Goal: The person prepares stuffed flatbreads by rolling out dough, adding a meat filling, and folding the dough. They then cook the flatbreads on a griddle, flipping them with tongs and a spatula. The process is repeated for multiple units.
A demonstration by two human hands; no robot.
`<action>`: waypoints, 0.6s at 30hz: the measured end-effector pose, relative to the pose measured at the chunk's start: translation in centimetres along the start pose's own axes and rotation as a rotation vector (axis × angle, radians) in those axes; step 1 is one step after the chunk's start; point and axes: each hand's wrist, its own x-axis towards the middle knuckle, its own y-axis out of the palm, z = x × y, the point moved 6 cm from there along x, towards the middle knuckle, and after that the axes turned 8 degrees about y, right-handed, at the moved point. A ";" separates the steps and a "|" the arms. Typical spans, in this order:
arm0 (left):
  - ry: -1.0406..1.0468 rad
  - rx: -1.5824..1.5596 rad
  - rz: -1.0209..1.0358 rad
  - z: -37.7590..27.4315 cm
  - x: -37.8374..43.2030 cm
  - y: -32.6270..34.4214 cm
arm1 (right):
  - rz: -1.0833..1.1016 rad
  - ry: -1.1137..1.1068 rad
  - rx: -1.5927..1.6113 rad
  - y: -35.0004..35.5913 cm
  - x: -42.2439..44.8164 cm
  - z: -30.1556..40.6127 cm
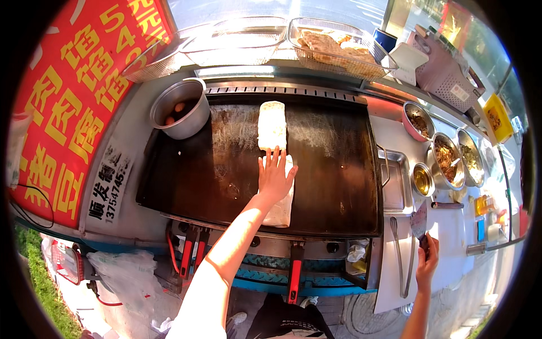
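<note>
My left hand [276, 174] lies with fingers spread on a pale flat piece of dough [279, 212] near the front middle of the dark griddle [186, 182]. Whether it presses or only rests there, I cannot tell. Just beyond my fingertips, a second long, pale flatbread [272, 125] lies on the hot plate, bright in the sun. My right hand [427, 256] grips the dark handle of a metal scraper or spatula [418, 220] over the white worktop at the right. Its blade points away from me, close to metal tongs [409, 267].
An aluminium pot [180, 127] with eggs stands on the griddle's back left corner. Wire baskets [338, 59], one with browned flatbreads, line the back. Bowls of filling [446, 163], a small bowl of oil [422, 180] and a steel tray [396, 186] are at the right.
</note>
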 end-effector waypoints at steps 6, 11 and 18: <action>-0.134 0.178 0.043 7.9 11.0 0.5 | 0.074 0.006 -0.027 0.7 0.2 2.2; -0.140 0.223 0.069 10.0 15.6 3.5 | 0.094 0.028 -0.058 1.3 -1.2 1.4; -0.085 0.169 0.090 6.0 17.0 5.4 | 0.078 0.130 -0.026 0.8 -2.8 0.1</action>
